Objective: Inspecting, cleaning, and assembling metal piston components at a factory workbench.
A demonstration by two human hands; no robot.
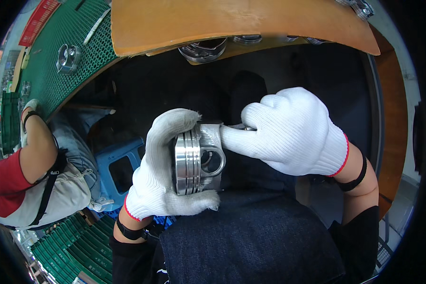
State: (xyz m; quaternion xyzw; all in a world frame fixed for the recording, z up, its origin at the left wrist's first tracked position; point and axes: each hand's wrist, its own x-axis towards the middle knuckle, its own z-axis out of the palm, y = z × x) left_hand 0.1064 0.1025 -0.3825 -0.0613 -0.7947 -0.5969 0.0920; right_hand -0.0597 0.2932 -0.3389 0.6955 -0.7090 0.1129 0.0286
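Observation:
A shiny metal piston (188, 163), with ring grooves around its crown and a round pin hole in its side, is held above my lap. My left hand (152, 177), in a white knit glove, wraps round it, the thumb and fingers at opposite edges. My right hand (293, 135), gloved the same way, is closed beside it. Its index finger reaches to the piston's open end, and the fingertip touches the upper part there. A bit of metal shows between the curled fingers and the index finger; what it belongs to is hidden.
Ahead is a brown board (232, 19), with several metal pistons (203, 49) partly under its near edge. Another piston (68, 59) stands on a green mesh mat (92, 35). At left, a co-worker (42, 180) sits near a blue stool (106, 163). Green crates (75, 248) lie lower left.

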